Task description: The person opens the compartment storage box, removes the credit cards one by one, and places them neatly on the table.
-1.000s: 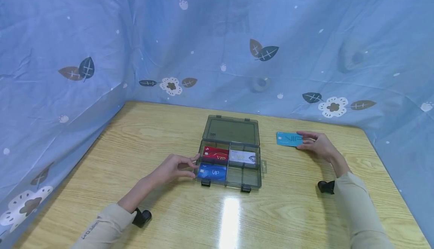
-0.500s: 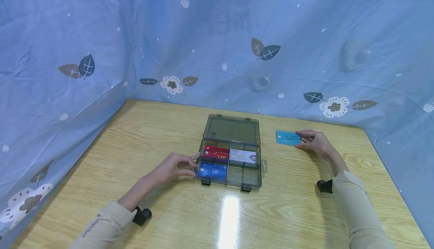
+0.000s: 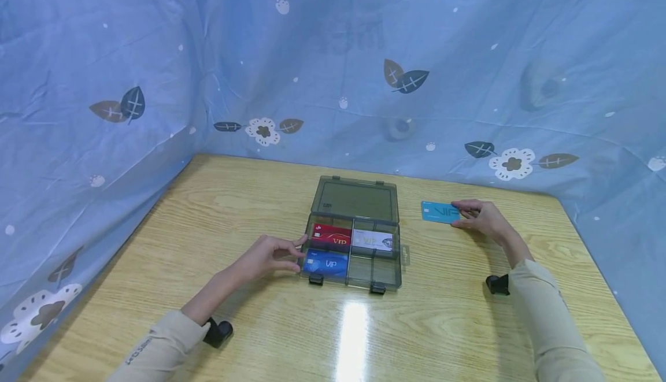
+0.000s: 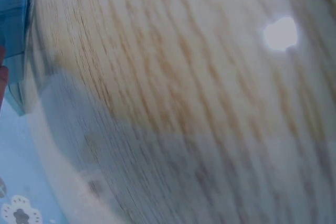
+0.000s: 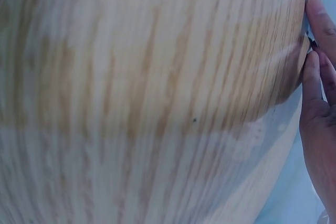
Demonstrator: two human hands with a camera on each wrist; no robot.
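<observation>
On the table lies a dark translucent plastic storage box (image 3: 386, 272), its lid (image 3: 356, 199) folded back away from me. Inside its compartments are a red VIP card (image 3: 331, 235), a blue VIP card (image 3: 326, 263) and a white VIP card (image 3: 372, 240). My left hand (image 3: 267, 255) holds the box's left edge, thumb low and fingertips over the rim; in the left wrist view only fingertips show. To the right of the box, my right hand (image 3: 485, 219) pinches a teal VIP card (image 3: 439, 212) by its right end, close to the tabletop.
The wood-grain table (image 3: 250, 197) carries a bright light reflection in front of the box. Blue patterned cloth (image 3: 333, 70) hangs along the back and both sides. Black wrist mounts (image 3: 217, 333) stick out from the sleeves.
My right hand has shifted slightly left, bringing the teal card a little nearer the box. The left hand and the box have stayed in place.
</observation>
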